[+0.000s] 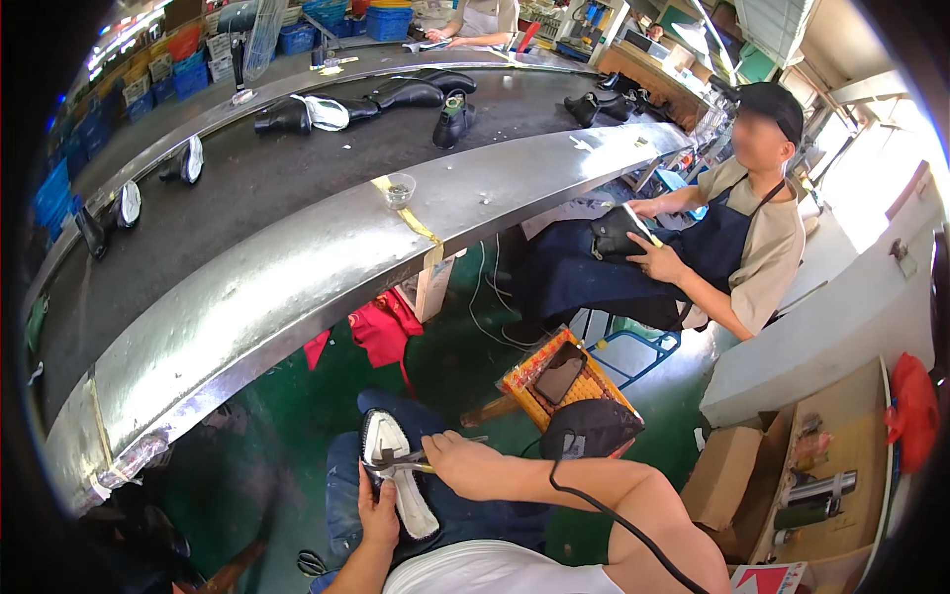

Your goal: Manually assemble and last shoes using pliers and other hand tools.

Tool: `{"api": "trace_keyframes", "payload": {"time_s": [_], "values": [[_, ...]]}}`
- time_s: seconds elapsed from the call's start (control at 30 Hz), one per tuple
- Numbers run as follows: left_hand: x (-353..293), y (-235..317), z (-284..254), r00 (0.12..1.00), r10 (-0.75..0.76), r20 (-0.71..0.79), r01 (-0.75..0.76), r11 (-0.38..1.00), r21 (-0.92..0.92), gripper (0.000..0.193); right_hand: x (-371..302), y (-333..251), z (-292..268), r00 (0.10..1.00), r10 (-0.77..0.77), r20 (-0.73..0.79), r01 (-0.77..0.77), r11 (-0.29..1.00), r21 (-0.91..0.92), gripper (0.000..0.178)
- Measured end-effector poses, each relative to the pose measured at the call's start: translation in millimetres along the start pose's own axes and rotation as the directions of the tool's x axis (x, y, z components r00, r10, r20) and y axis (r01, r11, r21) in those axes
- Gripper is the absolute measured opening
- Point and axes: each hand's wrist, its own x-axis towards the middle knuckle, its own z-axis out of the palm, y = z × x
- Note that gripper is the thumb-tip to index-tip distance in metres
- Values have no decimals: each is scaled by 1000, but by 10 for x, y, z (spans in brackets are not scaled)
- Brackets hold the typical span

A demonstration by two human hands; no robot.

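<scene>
**Black-edged shoe (417, 510) held white face up over the lap**

In the head view, the shoe's left edge is gripped by the partly closed left hand (376, 519), forearm raised. By the right hand (458, 465), curled closed, a metal tool (400, 461) is held against the white face. Between the hands, one shoe and one tool are counted; on the bench (297, 259), one clear bowl (400, 188).

Shoe workshop, boots (408, 93) along conveyor (287, 178)

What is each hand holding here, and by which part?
Left hand: a black-edged shoe, white face up, by its left edge near mid-length. Right hand: a metal hand tool, by its handle end.
</scene>
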Motion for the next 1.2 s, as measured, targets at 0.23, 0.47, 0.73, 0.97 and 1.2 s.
{"api": "trace_keyframes", "payload": {"time_s": [0.23, 0.47, 0.73, 0.97, 1.2], "values": [[-20, 69, 92, 997, 60, -50, -53, 990, 127, 70, 172, 74, -233, 932, 105, 348, -177, 967, 183, 33], [-211, 20, -34, 978, 208, -26, -180, 899, 398, 70, 180, -58, -141, 772, 92, 629, -330, 904, 273, 33], [-36, 298, 227, 943, 302, 138, -298, 588, 752, 64, -169, -74, 439, 902, 395, 173, -419, 710, 566, 28], [-164, 357, 285, 950, 257, 175, -259, 342, 903, 60, -188, 453, 527, 829, 44, 557, -558, 87, 825, 22], [-210, 362, 350, 942, 265, 205, -275, 262, 925, 56, -135, 962, 615, 702, -359, 615, -706, -240, 666, 37]]}}
